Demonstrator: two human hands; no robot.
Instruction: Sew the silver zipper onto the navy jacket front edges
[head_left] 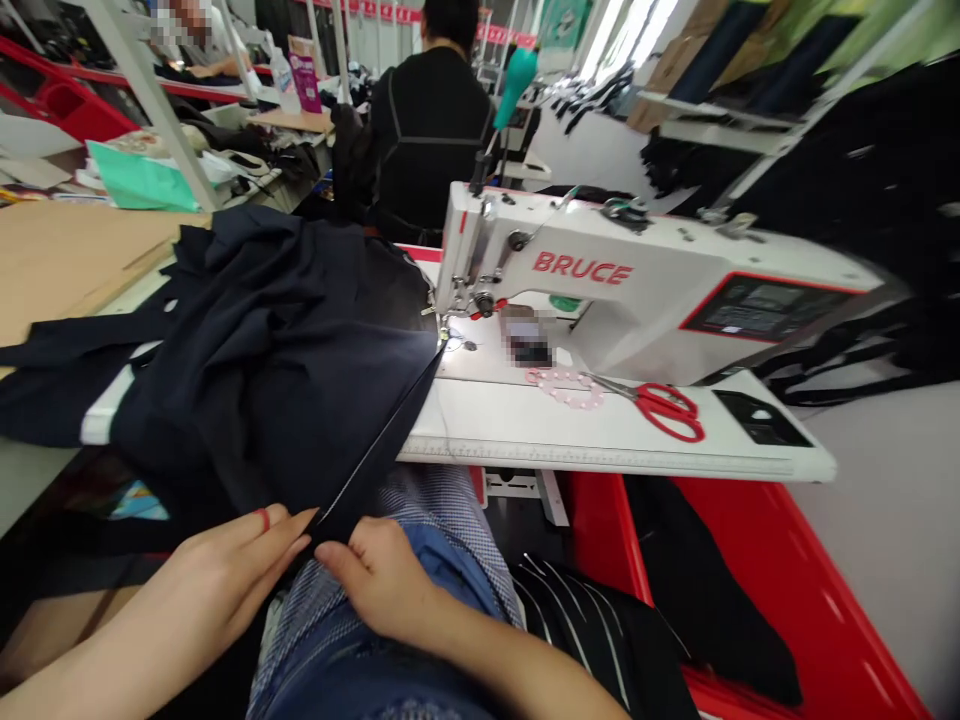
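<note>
A dark navy garment (300, 370) spreads over the left of the sewing table, one edge running up to the needle area of a white sewing machine (660, 260). At the near end of that edge, my left hand (240, 550) pinches the fabric, a red ring on one finger. Close beside it my right hand (382, 575) is closed on the same fabric, thumb pointing left. A thin pale line runs along the edge between my hands and the needle. The fingertips under the cloth are hidden.
Red-handled scissors (667, 410) and a pink beaded band (574, 388) lie on the machine bed (495, 425). A red bin (817, 590) with dark cloth stands below right. A person in black (435, 130) sits ahead; another is far left. A brown board (82, 250) lies at left.
</note>
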